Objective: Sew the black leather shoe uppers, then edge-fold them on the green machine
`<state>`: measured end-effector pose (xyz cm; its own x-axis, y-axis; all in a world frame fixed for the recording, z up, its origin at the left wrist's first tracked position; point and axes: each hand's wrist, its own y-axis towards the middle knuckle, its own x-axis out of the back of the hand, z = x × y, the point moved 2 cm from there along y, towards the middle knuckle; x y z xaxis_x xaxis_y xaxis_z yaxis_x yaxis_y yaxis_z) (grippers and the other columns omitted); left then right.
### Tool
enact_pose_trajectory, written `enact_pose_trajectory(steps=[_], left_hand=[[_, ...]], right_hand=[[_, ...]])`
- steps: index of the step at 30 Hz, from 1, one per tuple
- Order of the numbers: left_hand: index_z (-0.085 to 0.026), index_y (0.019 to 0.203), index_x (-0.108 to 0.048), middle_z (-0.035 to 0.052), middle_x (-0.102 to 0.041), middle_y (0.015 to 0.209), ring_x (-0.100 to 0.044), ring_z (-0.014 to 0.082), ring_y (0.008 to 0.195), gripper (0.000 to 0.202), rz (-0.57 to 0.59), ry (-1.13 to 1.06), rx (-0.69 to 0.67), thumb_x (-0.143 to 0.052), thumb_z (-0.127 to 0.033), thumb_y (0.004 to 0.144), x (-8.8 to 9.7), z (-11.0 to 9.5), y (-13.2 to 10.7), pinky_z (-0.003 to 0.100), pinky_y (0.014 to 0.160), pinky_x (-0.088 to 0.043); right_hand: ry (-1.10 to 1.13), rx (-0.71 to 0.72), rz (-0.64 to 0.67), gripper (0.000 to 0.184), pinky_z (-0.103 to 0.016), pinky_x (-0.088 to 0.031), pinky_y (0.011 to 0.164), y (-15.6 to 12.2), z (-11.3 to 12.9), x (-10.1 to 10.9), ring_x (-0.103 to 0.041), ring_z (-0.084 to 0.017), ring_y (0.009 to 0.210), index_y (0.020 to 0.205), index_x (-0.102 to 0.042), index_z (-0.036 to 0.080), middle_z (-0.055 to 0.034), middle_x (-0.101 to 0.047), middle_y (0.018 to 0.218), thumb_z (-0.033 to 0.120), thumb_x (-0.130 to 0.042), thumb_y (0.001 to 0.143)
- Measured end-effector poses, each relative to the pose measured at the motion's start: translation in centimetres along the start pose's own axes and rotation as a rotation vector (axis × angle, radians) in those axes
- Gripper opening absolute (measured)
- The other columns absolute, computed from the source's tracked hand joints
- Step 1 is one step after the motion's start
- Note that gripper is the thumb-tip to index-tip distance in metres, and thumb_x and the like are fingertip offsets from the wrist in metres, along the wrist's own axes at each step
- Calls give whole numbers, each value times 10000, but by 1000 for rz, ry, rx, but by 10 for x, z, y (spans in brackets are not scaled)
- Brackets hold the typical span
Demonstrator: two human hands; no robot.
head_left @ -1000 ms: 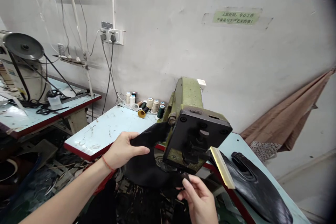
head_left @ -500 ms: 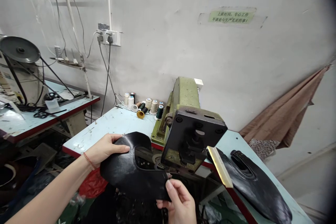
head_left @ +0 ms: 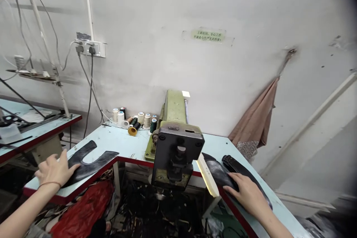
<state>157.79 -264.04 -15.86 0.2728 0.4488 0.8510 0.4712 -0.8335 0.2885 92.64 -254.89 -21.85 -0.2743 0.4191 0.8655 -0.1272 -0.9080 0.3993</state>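
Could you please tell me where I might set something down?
The tabletop is bare between the thread spools and U-shaped black piece, and narrowly between the wall and black pieces under the right hand. Those crowd the right side.

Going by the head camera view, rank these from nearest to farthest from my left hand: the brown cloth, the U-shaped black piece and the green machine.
1. U-shaped black piece: nearest, on the left, with the thumb of the left hand over its edge.
2. Green machine: next, around the middle.
3. Brown cloth: farthest, hanging on the right.
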Motion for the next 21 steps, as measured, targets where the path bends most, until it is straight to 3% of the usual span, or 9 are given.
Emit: enact_pose_trajectory(steps=[2, 5, 8, 10, 13, 14, 16, 18, 21], left_hand=[[-186, 1196, -529, 143, -530, 1263, -363, 473, 1230, 524, -35, 71, -136, -432, -531, 813, -12, -12, -19, 590, 912, -356], [-162, 1096, -630, 166, -573, 1199, -490, 389, 1120, 474, 81, -63, -395, -568, -469, 740, -34, -46, -68, 516, 939, -389], [-201, 985, -691, 114, -641, 1104, -558, 294, 1071, 295, 461, -352, -544, -586, -339, 747, -50, -86, -135, 417, 974, -404], [-215, 923, -710, 87, -664, 1072, -589, 257, 1039, 231, 698, -498, -511, -606, -245, 718, -53, -112, -178, 372, 973, -412], [-203, 1157, -630, 88, -641, 1179, -569, 265, 1093, 640, 817, -743, -328, -770, -185, 533, -49, -143, -223, 328, 950, -424], [-191, 1120, -653, 77, -675, 1108, -593, 260, 1034, 630, 870, -814, -282, -780, -167, 503, -46, -150, -233, 306, 890, -452], [-160, 877, -733, 41, -718, 828, -630, 224, 823, 310, 945, -879, -202, -721, -165, 568, -39, -158, -245, 267, 729, -469], [-157, 668, -737, 9, -672, 628, -599, 185, 685, 89, 950, -874, -163, -654, -164, 637, -27, -158, -248, 244, 646, -437], [-177, 659, -763, -7, -668, 614, -572, 158, 658, 87, 988, -937, -226, -699, -142, 613, -6, -153, -242, 222, 641, -418]], right_hand=[[-59, 25, 2, 275, -468, -483, 773, 0, 2, 0, -614, -353, 928, 866, -702, 180, -148, -681, 1032, 376, -623, 690], [-128, 21, -55, 218, -462, -451, 663, -1, 10, 0, -584, -359, 855, 814, -674, 174, -154, -654, 943, 339, -585, 704], [-128, 59, -108, 156, -523, -417, 762, -5, 28, 1, -596, -359, 876, 752, -636, 205, -123, -678, 827, 327, -539, 751], [-95, 144, -93, 113, -565, -355, 898, -14, 55, 1, -620, -332, 915, 725, -631, 245, -75, -705, 801, 326, -559, 755], [81, 339, 113, 23, -576, -333, 951, -37, 117, 0, -645, -294, 907, 711, -633, 290, -16, -723, 789, 305, -636, 728], [176, 399, 248, 38, -587, -334, 952, -45, 139, 1, -642, -298, 931, 727, -634, 294, -13, -728, 811, 261, -653, 719], [352, 458, 450, 96, -623, -293, 980, -56, 174, 6, -640, -318, 950, 699, -651, 304, 1, -719, 734, 225, -701, 681], [523, 339, 466, 120, -606, -245, 1036, -59, 191, 10, -546, -368, 1147, 738, -697, 330, -33, -736, 922, 290, -762, 644], [937, -93, 416, 487, -540, -313, 1028, -63, 192, -4, -449, -389, 1263, 973, -719, 331, -102, -664, 1189, 450, -829, 514]])
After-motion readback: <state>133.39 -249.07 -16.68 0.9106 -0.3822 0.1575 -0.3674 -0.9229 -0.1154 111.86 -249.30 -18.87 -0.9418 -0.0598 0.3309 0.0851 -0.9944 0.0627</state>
